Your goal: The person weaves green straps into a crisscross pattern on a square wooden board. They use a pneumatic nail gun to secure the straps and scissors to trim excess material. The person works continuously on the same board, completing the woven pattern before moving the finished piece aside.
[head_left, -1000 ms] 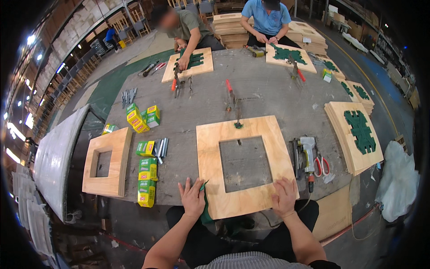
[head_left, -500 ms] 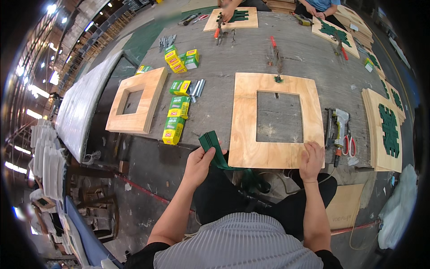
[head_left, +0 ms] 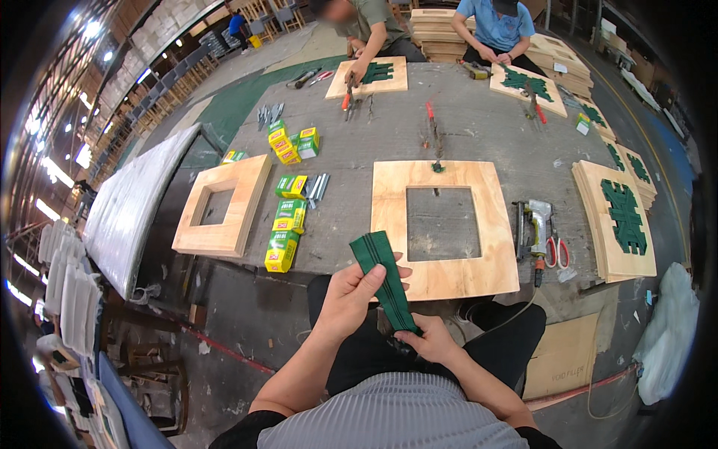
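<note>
A green webbing strap with dark stripes (head_left: 383,280) slants between my two hands in front of the table edge. My left hand (head_left: 360,293) grips its upper part, the thumb lying across the front. Lower down, my right hand (head_left: 431,338) pinches the strap near its bottom end. Just beyond the hands lies a square plywood frame (head_left: 389,224) with a square opening, at the table's near edge. To its right rest a staple gun (head_left: 538,224) and red-handled scissors (head_left: 558,253).
Yellow-green boxes (head_left: 282,251) and metal staple strips (head_left: 318,188) lie left of the frame. Stacked wooden frames (head_left: 241,217) stand farther left. At right is a pile of panels with woven green straps (head_left: 625,217). Two co-workers (head_left: 497,34) work across the grey table (head_left: 336,127).
My right hand has left the frame's near right corner and taken hold of the strap's lower part. My left hand has moved right with the strap. The view has tilted up, showing more of the co-workers.
</note>
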{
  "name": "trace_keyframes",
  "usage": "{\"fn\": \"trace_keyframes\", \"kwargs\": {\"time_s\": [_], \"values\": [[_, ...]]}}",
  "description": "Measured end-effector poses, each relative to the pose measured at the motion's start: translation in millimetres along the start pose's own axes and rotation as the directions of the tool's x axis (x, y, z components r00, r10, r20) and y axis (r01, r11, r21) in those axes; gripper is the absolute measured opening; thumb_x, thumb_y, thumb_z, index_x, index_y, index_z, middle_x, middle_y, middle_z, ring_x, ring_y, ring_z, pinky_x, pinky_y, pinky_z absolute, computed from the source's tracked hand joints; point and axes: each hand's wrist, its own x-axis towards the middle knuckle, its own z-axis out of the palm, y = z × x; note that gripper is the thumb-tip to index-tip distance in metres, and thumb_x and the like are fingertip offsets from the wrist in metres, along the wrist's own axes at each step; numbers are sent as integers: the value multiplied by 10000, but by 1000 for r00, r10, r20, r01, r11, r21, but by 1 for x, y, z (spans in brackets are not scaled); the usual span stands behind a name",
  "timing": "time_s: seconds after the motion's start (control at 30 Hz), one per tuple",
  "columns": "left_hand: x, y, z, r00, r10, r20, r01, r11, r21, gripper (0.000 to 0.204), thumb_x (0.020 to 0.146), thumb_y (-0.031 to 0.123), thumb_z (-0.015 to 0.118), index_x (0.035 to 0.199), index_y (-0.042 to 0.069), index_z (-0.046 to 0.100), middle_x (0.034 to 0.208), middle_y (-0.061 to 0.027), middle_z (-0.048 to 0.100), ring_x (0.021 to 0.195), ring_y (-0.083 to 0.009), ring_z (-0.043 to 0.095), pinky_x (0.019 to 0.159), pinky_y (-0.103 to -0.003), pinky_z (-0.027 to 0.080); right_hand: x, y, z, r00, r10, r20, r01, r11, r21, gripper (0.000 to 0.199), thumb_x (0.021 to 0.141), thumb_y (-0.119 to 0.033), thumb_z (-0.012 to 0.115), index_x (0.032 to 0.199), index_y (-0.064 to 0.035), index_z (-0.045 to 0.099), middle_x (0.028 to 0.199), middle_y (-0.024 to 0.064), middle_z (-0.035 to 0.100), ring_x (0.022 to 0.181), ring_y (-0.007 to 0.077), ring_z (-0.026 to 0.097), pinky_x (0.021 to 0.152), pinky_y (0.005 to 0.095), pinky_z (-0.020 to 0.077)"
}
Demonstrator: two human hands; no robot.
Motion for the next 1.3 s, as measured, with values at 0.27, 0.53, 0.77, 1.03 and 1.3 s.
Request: {"fn": "trace_keyframes", "kwargs": {"time_s": [0.27, 0.53, 0.77, 1.03, 1.3], "values": [[11, -65, -9, 992, -127, 25, 122, 983, 138, 287, 1090, 199, 562, 1223, -8, 710, 1085, -19, 727, 999, -84, 646, 908, -268, 521, -9, -1, -32, 1000, 25, -11, -25, 999, 21, 474, 881, -202, 820, 1274, -1, 650, 1112, 118, 720, 1010, 184, 680, 937, 334, 536], [13, -109, 12, 960, -270, 78, 247, 944, 219, 246, 1071, 189, 595, 1165, -17, 691, 1014, 8, 693, 927, -50, 607, 816, -230, 511, 24, -19, -49, 936, 6, -351, 59, 983, 174, 96, 962, -82, 706, 954, 2, 660, 945, 19, 636, 838, 80, 594, 735, 249, 476], [26, -109, 6, 978, -166, -124, 176, 981, 77, 147, 1024, 162, 669, 1050, 17, 666, 948, -1, 659, 842, -70, 610, 777, -236, 529, 20, -8, -36, 902, 74, -425, -14, 990, 141, 91, 960, -67, 701, 940, -1, 642, 895, 31, 644, 799, 91, 607, 724, 246, 491], [29, -118, 2, 950, -297, -91, 296, 955, -27, 192, 1033, 220, 661, 1035, 29, 685, 925, 18, 654, 857, -61, 589, 788, -238, 494, 19, -22, -29, 828, -190, -528, 176, 981, -78, 118, 932, 31, 693, 1038, -2, 652, 922, 48, 671, 792, 89, 611, 718, 244, 500], [29, -122, -1, 958, -282, -55, 285, 956, 67, 187, 1037, 199, 648, 1047, 16, 684, 908, 27, 645, 844, -55, 576, 765, -209, 463, 20, -28, -35, 848, -246, -469, 125, 954, -274, 186, 875, 39, 727, 1056, -6, 734, 893, 113, 707, 765, 172, 672, 703, 274, 521]]}}
